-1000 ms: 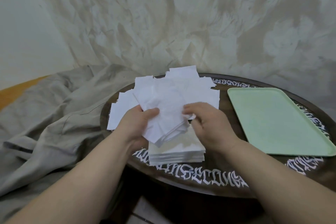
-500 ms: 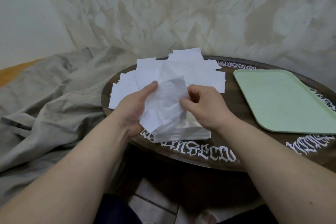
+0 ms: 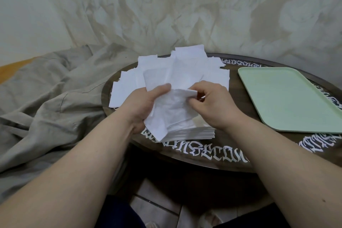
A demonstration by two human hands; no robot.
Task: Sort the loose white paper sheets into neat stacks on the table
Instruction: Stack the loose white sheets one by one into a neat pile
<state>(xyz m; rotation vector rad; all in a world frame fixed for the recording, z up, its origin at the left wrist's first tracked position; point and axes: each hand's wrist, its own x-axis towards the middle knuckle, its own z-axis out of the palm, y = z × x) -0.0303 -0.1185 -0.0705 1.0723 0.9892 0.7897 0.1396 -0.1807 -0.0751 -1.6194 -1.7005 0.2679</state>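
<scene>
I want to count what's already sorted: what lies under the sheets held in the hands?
A neat stack sits under the held sheets on the table; its top is mostly covered.

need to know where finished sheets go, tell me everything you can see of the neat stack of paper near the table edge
The neat stack is a squared pile of many thin white sheets, edges aligned, lying flat on the dark round table near its front rim. Its top is mostly hidden by the crumpled sheets that both hands hold above it. The green tray lies apart, to its right.
</scene>
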